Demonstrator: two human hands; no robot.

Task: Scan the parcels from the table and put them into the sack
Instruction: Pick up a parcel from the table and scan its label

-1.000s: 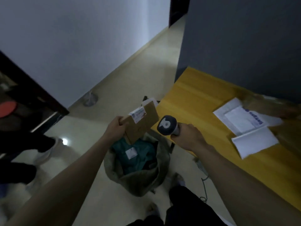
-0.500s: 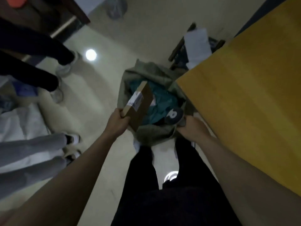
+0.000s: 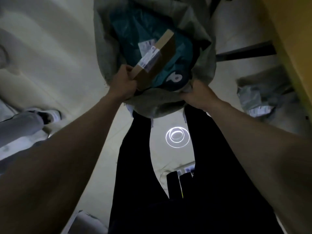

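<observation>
So the cardboard parcel (image 3: 157,58) is right at the mouth of the sack (image 3: 200,27), tilted with its far end poking down inside and its white label (image 3: 149,59) facing up-left. The left hand (image 3: 124,85) grips the near corner, fingers curled round the edge, so it isn't let go yet. Under it there's already a teal bagged parcel (image 3: 135,29) with its own label, so I'd say at least one is done and this one is about a drop away from done. The right hand (image 3: 196,94) is bunched on the near-right rim of the sack, holding it open, and seems to have the scanner (image 3: 175,80) tucked in the same grip; I can't tell exactly how the fingers split between the two. What's left is hard to judge: only the edge of the yellow table (image 3: 293,39) shows at the far right and its top is out of view. There's a grey plastic package (image 3: 258,97) lying on the floor under that edge, near the sack, no idea if it counts.
</observation>
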